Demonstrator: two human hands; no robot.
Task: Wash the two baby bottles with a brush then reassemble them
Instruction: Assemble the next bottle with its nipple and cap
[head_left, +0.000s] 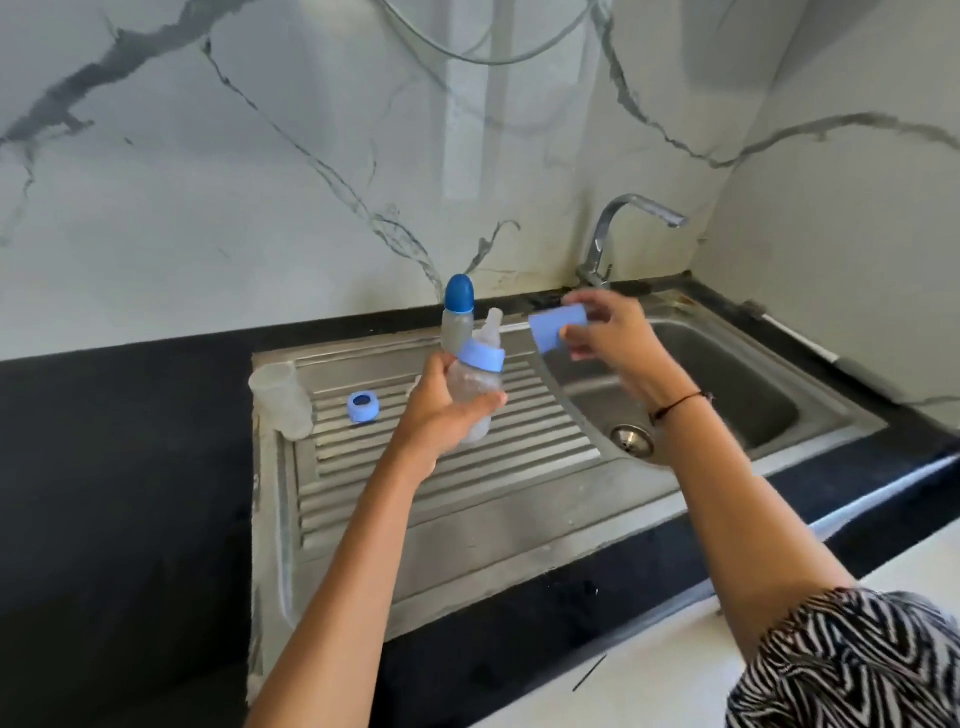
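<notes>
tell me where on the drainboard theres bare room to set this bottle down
Free: the ribbed drainboard nearer the person, below the blue ring and left of the basin. Crowded: the far left corner with the clear cup and ring, and the far edge by the capped bottle.

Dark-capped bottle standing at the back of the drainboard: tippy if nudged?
Probably. The dark-capped bottle stands tall and narrow on the ribbed drainboard, so a nudge could topple it. It looks empty and plastic, so likely light. Once down, its round body would probably roll.
</notes>
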